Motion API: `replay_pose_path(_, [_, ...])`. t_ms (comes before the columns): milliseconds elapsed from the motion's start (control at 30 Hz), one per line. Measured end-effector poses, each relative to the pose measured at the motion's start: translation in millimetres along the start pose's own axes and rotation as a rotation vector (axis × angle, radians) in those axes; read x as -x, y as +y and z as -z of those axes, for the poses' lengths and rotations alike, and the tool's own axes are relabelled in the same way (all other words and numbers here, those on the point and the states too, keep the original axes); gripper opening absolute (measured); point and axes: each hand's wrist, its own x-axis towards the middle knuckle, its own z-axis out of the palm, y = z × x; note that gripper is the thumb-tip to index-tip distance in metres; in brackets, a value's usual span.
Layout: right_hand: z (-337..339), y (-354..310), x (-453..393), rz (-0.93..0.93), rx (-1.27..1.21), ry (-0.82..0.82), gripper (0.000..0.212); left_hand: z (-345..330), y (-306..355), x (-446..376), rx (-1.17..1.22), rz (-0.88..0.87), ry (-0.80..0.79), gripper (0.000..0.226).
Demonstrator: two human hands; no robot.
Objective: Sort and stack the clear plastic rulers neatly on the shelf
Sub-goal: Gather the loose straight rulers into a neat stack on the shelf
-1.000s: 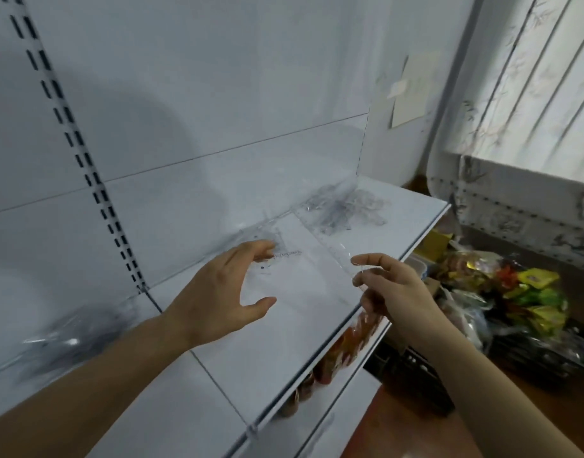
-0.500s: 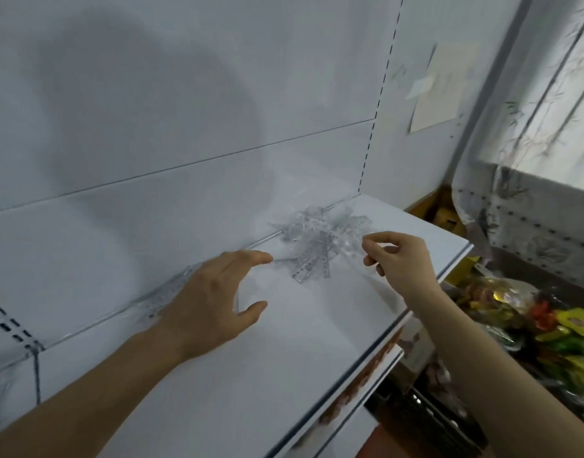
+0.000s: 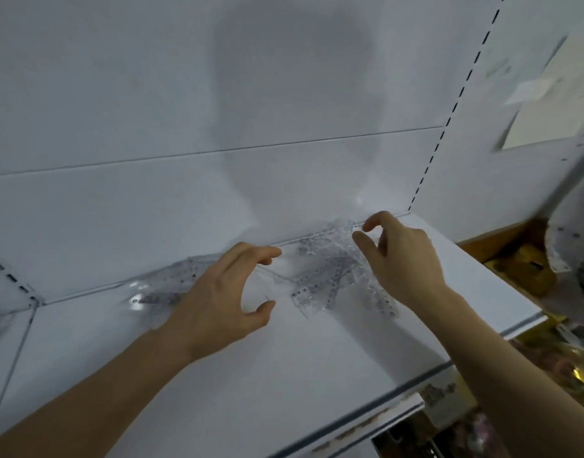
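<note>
Two bare hands reach over a white shelf (image 3: pixel 284 375) toward a jumbled pile of rulers (image 3: pixel 323 279), the landmark for all positions below. The pile of clear plastic rulers lies against the rear edge of the shelf where it meets the back panel (image 3: pixel 151 209), its members crossing at many angles, one with printed numerals facing forward. A second group of rulers (image 3: pixel 171 285), flatter and lying along the rear edge, sits to the left of the pile, partly hidden by the left hand (image 3: pixel 217 302). The left hand hovers just left of the pile, fingers and thumb curved apart in a released grip, holding nothing. The right hand (image 3: pixel 399 259) sits at the right edge of the pile, thumb and forefinger bent toward each other; whether they already pinch a clear ruler cannot be told. Right of the pile, beyond the shelf end, lie blurred packaged goods (image 3: pixel 522 272).

Step in hand, as judged: gathering loose rulers from the pile before alignment. The next move probably calls for separating one ruler cleanly, since the overlapping transparent pieces may drag neighbours along.
</note>
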Motion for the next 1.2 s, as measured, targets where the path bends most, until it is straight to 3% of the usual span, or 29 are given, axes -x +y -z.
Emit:
replay_pose_path(67, [-1.1, -23.2, 3.0, 0.261, -0.103, -0.117, 0.025, 3.6, 5.9, 3.5, 0.000, -0.019, 0.054, 0.064])
replay_pose_path(200, [-20.3, -71.3, 4.3, 0.569, -0.195, -0.478, 0.057, 30.0, 14.9, 24.3, -0.027, -0.021, 0.210, 0.054])
replay_pose_path(267, [-34.9, -97.3, 4.3, 0.651, -0.245, -0.442, 0.050, 48.0, 15.5, 41.0, -0.044, 0.027, 0.276, 0.051])
replay_pose_path(367, [-56.5, -138.6, 4.6, 0.769, -0.375, -0.312, 0.017, 74.4, 8.6, 70.6, -0.041, 0.157, 0.331, 0.047])
replay_pose_path(433, [-70.2, -165.3, 8.2, 0.786, -0.443, -0.323, 0.007, 92.7, -0.3, 94.4, -0.016, 0.244, 0.355, 0.039])
replay_pose_path(633, [-96.9, -259.3, 24.3, 0.512, -0.678, -0.587, 0.005, 164.2, -48.1, 191.6, -0.207, 0.331, 0.283, 0.030])
replay_pose_path(767, [-117.0, -333.5, 40.5, 0.303, -0.857, -0.741, 0.003, 229.2, -98.7, 265.1, -0.382, 0.404, 0.129, 0.033])
replay_pose_path(867, [-136.2, -384.8, 56.5, 0.158, -0.874, -0.769, 0.014, 270.0, -133.6, 306.8, -0.458, 0.469, -0.013, 0.037])
replay_pose_path(1000, [-161.0, -419.6, 74.3, 0.050, -0.698, -0.652, 0.027, 301.8, -175.1, 335.8, -0.534, 0.520, -0.157, 0.055])
replay_pose_path(1200, [-167.3, -416.3, 105.9, -0.026, -0.519, -0.311, 0.036, 296.3, -189.1, 342.4, -0.521, 0.574, -0.190, 0.076])
